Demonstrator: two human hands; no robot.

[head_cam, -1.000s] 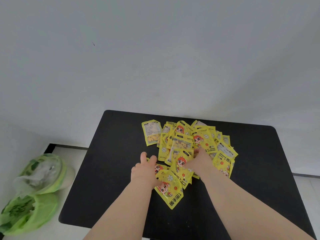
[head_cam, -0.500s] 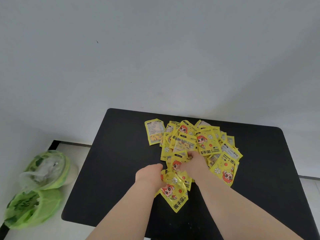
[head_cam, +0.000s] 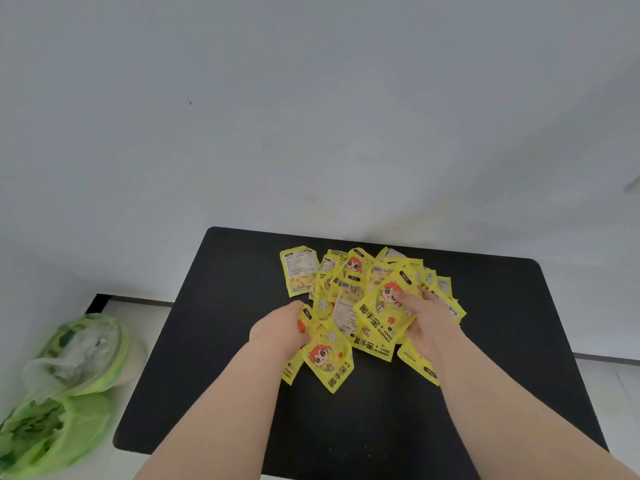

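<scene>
The thumb of the right hand is pressing on the face of a yellow packet. Its fingers are curling round the packet's edge, so they are clamped on it. The fingers of the left hand are curling in too. They are gripping a lower packet, which is pointing down toward the near side of the table. The back of the left hand is hiding its fingertips.

Both packets are sitting at the near edge of the pile, in the middle of the table. Behind the hands, many more packets are lying loose and overlapping.

A lone packet is lying back side up, just beside the pile's far left corner.

I think the gathering is only beginning. Just a few packets are in hand, no tidy stack is showing, and most of the pile is waiting.

Two green bags are lying on the floor to the left, well apart.
</scene>
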